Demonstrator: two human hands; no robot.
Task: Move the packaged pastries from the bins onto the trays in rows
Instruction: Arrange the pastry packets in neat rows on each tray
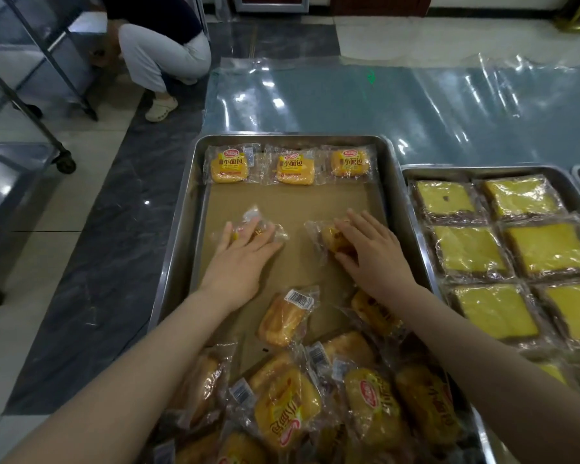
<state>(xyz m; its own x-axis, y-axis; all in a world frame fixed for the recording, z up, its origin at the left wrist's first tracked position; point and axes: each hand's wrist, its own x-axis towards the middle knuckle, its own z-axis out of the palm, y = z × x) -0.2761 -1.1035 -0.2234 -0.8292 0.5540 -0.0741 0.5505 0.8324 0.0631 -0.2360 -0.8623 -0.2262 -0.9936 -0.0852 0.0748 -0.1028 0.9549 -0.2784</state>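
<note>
Packaged pastries [288, 406] lie heaped at the near end of the tray [181, 209], behind both wrists. Two more sit under the fingers, mid-way up the brown liner [292, 209]. The left hand [238, 262] lies flat, its fingers [246, 234] straight and pressing the left packet [265, 229] down. The right hand [374, 256] has its fingers over the right packet [330, 241] with the thumb tucked against the near edge, a loose pinch.

Beyond the fingertips, a far row [293, 167] of three packets sits label up against the far rim. Out past the right hand's fingers, a second tray [412, 172] holds wrapped yellow cake slices [472, 249]. Both trays rest on a clear plastic sheet [349, 102] over the floor [81, 262].

The likely fault is a crooked second row. Both packets sit askew to the far row, and the glossy wrap may skate on the liner under a flat press. The left packet's label is hard to make out, so it may end up face down. A forearm could also brush the heap and nudge loose packets into the row's space.
</note>
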